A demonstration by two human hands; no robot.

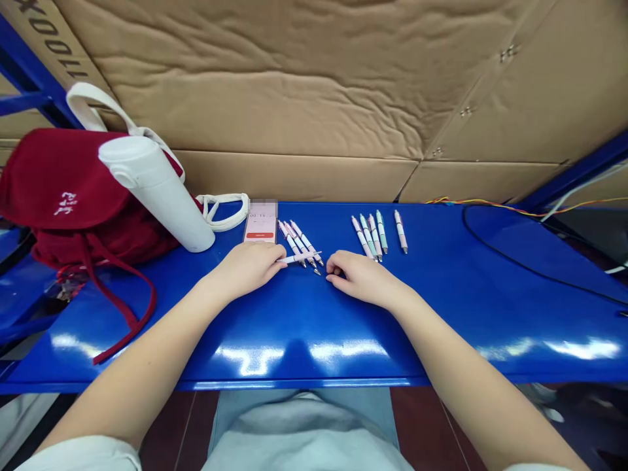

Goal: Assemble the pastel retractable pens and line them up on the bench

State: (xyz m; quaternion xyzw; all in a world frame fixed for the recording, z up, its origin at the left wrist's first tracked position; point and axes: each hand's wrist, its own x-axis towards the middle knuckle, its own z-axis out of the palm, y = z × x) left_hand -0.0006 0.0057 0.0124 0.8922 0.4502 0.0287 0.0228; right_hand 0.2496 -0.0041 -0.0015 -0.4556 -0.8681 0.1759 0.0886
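While left hand [248,268] pinches white-and-pink pen [298,258] at fingertips on blue metal bench [314,320], right hand [360,278] lies half-curled, empty; pen cluster [293,243] just ahead, pen row [367,235] farther right, phone [260,222] beyond left hand.

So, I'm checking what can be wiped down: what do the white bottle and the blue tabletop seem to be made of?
The white bottle looks like plastic or coated metal; its soft matte sheen leaves that open. The blue tabletop looks like glossy painted sheet metal, with sharp reflections and a folded front edge.
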